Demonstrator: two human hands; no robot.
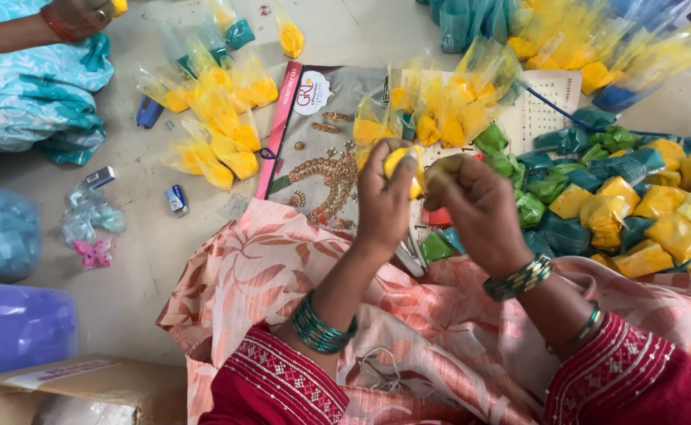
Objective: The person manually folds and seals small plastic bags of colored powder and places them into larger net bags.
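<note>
Nearest camera: red sleeves and pink patterned cloth over the lap, lower centre of frame. Both hands are raised above it, mid-frame.

Left hand: grip closed around a small yellow packet, fingers wrapped over it, packet top poking out toward the upper right of the fist. Right hand: grip pinched narrow just beside the packet, fingertips at its right edge. Whether it actually clamps the plastic I cannot tell; motion blur.

Key relation: the packet sits between the two hands, inside the left, just left of the right fingertips. Left hand carries it, right is only at the end.

Around: loose pile of green and yellow packets on the floor at right, near the right hand. Tied yellow bags upper left. A magazine lies under the hands. Another person's hand in the top left corner, well apart.
</note>
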